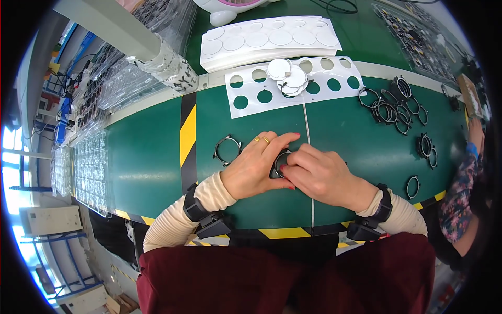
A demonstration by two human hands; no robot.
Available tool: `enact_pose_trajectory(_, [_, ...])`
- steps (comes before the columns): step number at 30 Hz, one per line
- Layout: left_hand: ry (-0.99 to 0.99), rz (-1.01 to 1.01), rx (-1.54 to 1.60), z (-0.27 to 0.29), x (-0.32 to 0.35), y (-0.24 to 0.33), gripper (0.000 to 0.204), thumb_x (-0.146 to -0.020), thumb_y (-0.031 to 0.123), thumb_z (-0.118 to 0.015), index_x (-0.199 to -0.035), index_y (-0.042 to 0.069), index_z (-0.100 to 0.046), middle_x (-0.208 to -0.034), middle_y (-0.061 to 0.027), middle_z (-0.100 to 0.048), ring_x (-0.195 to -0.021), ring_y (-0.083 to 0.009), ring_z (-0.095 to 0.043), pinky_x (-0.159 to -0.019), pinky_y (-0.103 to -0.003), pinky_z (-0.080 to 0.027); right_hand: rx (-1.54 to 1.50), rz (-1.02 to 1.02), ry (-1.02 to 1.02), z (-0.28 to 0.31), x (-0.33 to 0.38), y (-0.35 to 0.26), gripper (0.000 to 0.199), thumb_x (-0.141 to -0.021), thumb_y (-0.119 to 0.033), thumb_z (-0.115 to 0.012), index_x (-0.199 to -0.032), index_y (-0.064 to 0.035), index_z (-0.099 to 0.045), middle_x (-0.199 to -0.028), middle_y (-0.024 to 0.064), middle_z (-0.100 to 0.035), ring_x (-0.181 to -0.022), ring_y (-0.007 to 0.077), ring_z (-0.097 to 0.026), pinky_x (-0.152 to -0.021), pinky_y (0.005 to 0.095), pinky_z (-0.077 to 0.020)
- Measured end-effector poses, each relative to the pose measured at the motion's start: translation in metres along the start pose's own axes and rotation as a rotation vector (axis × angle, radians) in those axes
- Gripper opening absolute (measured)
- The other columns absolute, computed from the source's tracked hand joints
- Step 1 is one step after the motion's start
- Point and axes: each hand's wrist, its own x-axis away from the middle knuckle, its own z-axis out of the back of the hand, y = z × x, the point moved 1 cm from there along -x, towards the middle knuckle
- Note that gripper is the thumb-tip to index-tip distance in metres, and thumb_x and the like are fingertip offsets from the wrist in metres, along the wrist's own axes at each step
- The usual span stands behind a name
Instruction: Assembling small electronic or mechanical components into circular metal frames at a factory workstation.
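Ring-handling step, I judge: left hand [250,166] fingers curl round a dark ring [276,165] at dial centre, right hand [328,175] fingertips bunch at its opening, pinching or pressing I cannot tell, next move likely wanting a steady left grip

I face a green bench [141,152] edged with striped tape [285,233], a pale post [120,36] at its far left. Off to my left: bright window [10,172], white cabinet [50,221], blue rack [60,237], grey floor [107,261].
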Motion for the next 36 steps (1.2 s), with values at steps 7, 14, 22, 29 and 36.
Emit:
enact_pose_trajectory(7, [-0.007,0.010,0.010,0.001,0.001,0.002,0.090,-0.063,0.020,-0.089,-0.137,0.004,-0.041,-0.102,-0.0127,-0.054,-0.092,-0.0277,-0.055,-0.083,-0.036,-0.049,-0.039,-0.079,0.088,-0.005,-0.002,-0.002,0.015,-0.071,-0.003,-0.071,-0.085,-0.0052,-0.066,-0.085,0.0025,-0.057,-0.078,0.0173,-0.058,-0.051,0.0278,-0.0472])
enact_pose_trajectory(14, [0.003,-0.021,0.014,0.000,0.004,-0.006,0.088,-0.064,0.021,-0.088,-0.136,0.002,-0.042,-0.102,-0.0133,-0.054,-0.091,-0.0290,-0.054,-0.084,-0.038,-0.046,-0.034,-0.176,0.111,-0.016,-0.005,-0.004,0.016,-0.071,-0.002,-0.073,-0.086,-0.0055,-0.067,-0.085,0.0029,-0.057,-0.077,0.0179,-0.059,-0.051,0.0288,-0.0472])
enact_pose_trajectory(22, [-0.053,-0.008,0.028,0.000,0.006,-0.011,0.088,-0.067,0.023,-0.086,-0.139,0.003,-0.039,-0.106,-0.0158,-0.051,-0.096,-0.0336,-0.051,-0.091,-0.041,-0.043,-0.047,-0.119,0.081,-0.017,-0.008,0.005,0.014,-0.071,-0.002,-0.073,-0.084,-0.0052,-0.068,-0.084,0.0027,-0.057,-0.077,0.0171,-0.058,-0.050,0.0279,-0.0454])
enact_pose_trajectory(29, [-0.023,-0.019,0.005,-0.003,0.006,-0.012,0.091,-0.064,0.022,-0.088,-0.140,0.003,-0.040,-0.104,-0.0139,-0.053,-0.092,-0.0307,-0.052,-0.085,-0.039,-0.044,-0.047,-0.090,0.065,-0.017,-0.004,0.005,0.009,-0.072,-0.004,-0.073,-0.080,-0.0056,-0.068,-0.083,0.0017,-0.057,-0.077,0.0159,-0.058,-0.048,0.0266,-0.0440])
enact_pose_trajectory(36, [-0.025,-0.004,0.023,-0.008,0.004,-0.015,0.093,-0.064,0.022,-0.088,-0.141,0.004,-0.039,-0.108,-0.0150,-0.056,-0.096,-0.0312,-0.054,-0.087,-0.040,-0.046,-0.129,-0.006,-0.042,-0.009,0.002,0.016,0.009,-0.073,-0.004,-0.073,-0.081,-0.0053,-0.068,-0.084,0.0019,-0.058,-0.077,0.0164,-0.058,-0.049,0.0269,-0.0448])
